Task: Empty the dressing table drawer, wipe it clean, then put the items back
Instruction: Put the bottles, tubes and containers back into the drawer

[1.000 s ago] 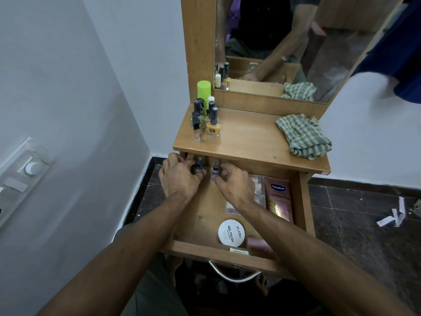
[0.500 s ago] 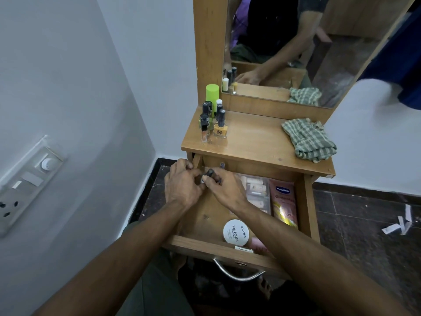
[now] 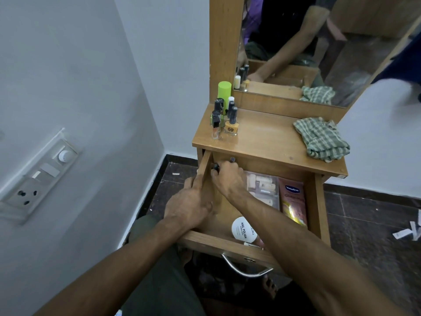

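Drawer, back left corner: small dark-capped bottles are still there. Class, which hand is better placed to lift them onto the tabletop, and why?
Right. The right hand is already curled around the dark-capped bottles at the drawer's back, just under the tabletop. The left hand rests on the drawer's left wall, further from them.

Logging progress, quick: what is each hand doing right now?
Left hand: gripping the drawer's left wall.
Right hand: closed on small dark-capped bottles at the drawer's back.

The wooden drawer (image 3: 315,208) stands pulled open, holding a white nail polish tub (image 3: 243,229), a pink Vaseline tube (image 3: 292,201) and a clear case (image 3: 264,187). Small bottles (image 3: 224,120) cluster upright on the tabletop (image 3: 266,137); a checked cloth (image 3: 321,139) lies crumpled there.
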